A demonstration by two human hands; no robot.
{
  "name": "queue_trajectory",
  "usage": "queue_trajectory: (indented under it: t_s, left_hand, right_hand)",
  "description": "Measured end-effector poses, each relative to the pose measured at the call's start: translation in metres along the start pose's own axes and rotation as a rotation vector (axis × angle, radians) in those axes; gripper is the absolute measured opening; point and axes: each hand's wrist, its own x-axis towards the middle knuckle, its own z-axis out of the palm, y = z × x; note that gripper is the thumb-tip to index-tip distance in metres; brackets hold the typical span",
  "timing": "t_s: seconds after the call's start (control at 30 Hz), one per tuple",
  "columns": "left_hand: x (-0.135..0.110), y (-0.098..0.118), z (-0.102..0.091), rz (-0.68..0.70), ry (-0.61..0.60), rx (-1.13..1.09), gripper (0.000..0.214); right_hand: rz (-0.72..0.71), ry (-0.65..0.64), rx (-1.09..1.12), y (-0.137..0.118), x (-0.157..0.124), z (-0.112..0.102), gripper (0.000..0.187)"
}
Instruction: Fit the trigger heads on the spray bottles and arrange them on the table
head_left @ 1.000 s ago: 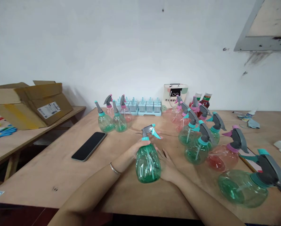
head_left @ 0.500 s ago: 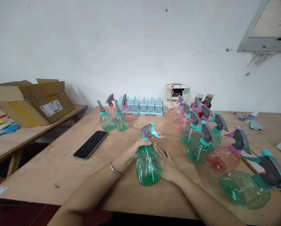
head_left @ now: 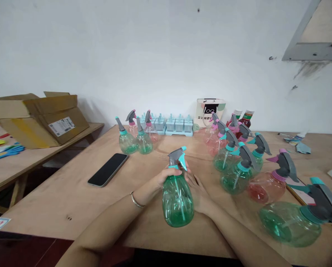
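A green spray bottle with a grey-and-turquoise spray head is in front of me, a little green liquid at its bottom. My left hand grips it round the neck, thumb across the collar and fingertips at the turquoise trigger. Just right of the bottle, partly behind it, is my right hand, its visible fingers stretched out and slightly apart. Whether it touches the bottle I cannot tell. The nearest other bottle is a green spray bottle to the right.
Several green and pink spray bottles stand right, including a large green one in front; others stand back left. A phone lies left. Blue popsicle moulds, a paper bag and red-filled bottles line the wall. A cardboard box occupies the side table.
The trigger has swung inward, from sticking out to pointing down along the neck. The held bottle has come slightly lower and to the right. My right hand has barely moved.
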Motion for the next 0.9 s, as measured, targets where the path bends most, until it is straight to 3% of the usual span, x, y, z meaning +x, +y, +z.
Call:
queue_trajectory:
  t_s: [0.13, 0.37, 0.57, 0.9]
  left_hand:
    - [0.002, -0.002, 0.000, 0.002, -0.033, -0.015, 0.051]
    - [0.005, 0.001, -0.010, 0.023, 0.039, -0.093, 0.033]
    - [0.006, 0.004, -0.008, 0.053, -0.057, -0.004, 0.032]
    - [0.005, 0.000, -0.013, 0.004, 0.039, 0.074, 0.036]
  right_hand:
    - [0.004, -0.009, -0.015, 0.000, 0.000, 0.001, 0.069]
    - [0.018, -0.012, -0.002, -0.005, -0.001, -0.010, 0.076]
    - [0.030, -0.009, 0.017, -0.008, -0.002, -0.017, 0.072]
    - [0.023, -0.006, 0.009, -0.005, 0.001, -0.014, 0.077]
